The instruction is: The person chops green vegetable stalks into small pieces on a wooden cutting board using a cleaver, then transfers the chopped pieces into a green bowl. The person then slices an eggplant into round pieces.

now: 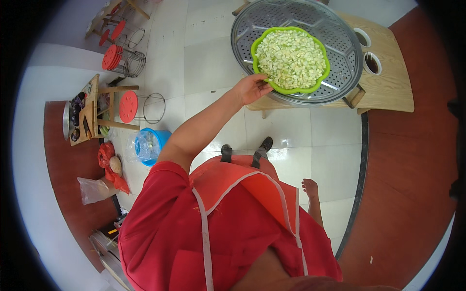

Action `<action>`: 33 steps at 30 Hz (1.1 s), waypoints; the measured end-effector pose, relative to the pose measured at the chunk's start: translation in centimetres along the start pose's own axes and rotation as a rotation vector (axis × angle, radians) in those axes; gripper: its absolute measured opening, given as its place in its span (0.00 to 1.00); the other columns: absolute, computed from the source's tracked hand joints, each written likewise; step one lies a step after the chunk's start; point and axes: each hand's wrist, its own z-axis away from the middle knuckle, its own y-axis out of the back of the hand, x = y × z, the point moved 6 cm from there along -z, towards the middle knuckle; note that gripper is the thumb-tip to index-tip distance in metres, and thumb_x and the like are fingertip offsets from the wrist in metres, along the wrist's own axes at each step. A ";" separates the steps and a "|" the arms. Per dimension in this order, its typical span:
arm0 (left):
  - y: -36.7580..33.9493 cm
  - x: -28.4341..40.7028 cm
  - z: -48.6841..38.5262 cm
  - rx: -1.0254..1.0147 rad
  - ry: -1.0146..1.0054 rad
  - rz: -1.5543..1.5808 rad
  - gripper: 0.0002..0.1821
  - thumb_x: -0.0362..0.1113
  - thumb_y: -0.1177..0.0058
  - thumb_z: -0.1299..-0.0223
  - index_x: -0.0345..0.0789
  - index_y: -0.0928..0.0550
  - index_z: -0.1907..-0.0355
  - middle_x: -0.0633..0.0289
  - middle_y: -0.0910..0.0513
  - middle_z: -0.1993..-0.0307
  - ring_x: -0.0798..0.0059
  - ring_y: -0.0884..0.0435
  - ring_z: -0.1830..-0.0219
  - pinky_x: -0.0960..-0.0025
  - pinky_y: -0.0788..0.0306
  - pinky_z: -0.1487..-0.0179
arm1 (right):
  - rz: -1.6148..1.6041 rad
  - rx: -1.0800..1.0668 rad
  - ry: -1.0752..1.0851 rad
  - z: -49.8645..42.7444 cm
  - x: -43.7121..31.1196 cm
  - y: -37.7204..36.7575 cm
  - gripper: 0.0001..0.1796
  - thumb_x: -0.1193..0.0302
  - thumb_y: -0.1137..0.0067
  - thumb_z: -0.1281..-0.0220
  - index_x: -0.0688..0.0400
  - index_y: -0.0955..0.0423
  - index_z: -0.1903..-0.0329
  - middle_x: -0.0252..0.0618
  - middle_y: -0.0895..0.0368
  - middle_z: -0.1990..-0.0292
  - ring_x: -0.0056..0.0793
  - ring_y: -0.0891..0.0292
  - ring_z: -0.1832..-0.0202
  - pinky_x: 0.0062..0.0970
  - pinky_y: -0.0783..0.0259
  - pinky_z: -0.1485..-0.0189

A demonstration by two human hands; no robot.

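Note:
My left hand (255, 89) grips the near-left rim of a lime-green scalloped plastic basin (320, 82), thumb on top of the edge. Small pale-green diced vegetable pieces (291, 58) fill the basin. It rests on a large round perforated metal steamer tray (342, 54), set over a wooden table (397, 87). My right hand (310, 187) hangs low at my right side over the floor, holding nothing, with its fingers loosely apart.
Two white bowls (372, 69) stand on the table, one with dark liquid. A wooden handle (355, 96) juts from the steamer. On my left are red stools (129, 106), a blue bucket (165, 136) with a plastic bag, and a small table with eggplants (75, 111) and a knife (86, 125).

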 end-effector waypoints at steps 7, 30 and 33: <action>6.3 2.0 7.0 -0.104 0.041 0.063 0.16 0.28 0.50 0.30 0.21 0.26 0.44 0.44 0.20 0.46 0.57 0.20 0.41 0.62 0.23 0.35 | 0.113 -0.028 -0.062 2.3 -1.9 -7.8 0.12 0.68 0.44 0.34 0.58 0.18 0.53 0.34 0.13 0.64 0.19 0.20 0.69 0.21 0.29 0.74; 50.6 12.5 42.1 0.108 -0.694 0.741 0.33 0.58 0.72 0.21 0.36 0.33 0.29 0.58 0.26 0.33 0.68 0.26 0.35 0.61 0.33 0.31 | 0.824 -0.726 1.484 28.5 -35.0 -72.1 0.23 0.77 0.43 0.37 0.65 0.27 0.38 0.51 0.27 0.36 0.48 0.31 0.33 0.38 0.35 0.32; 52.3 15.8 44.8 0.056 -0.792 0.623 0.39 0.67 0.71 0.26 0.44 0.38 0.24 0.64 0.35 0.26 0.69 0.35 0.27 0.57 0.40 0.27 | 0.686 -1.191 1.904 38.7 -34.4 -83.8 0.28 0.69 0.38 0.41 0.61 0.27 0.37 0.45 0.30 0.32 0.47 0.37 0.29 0.47 0.43 0.27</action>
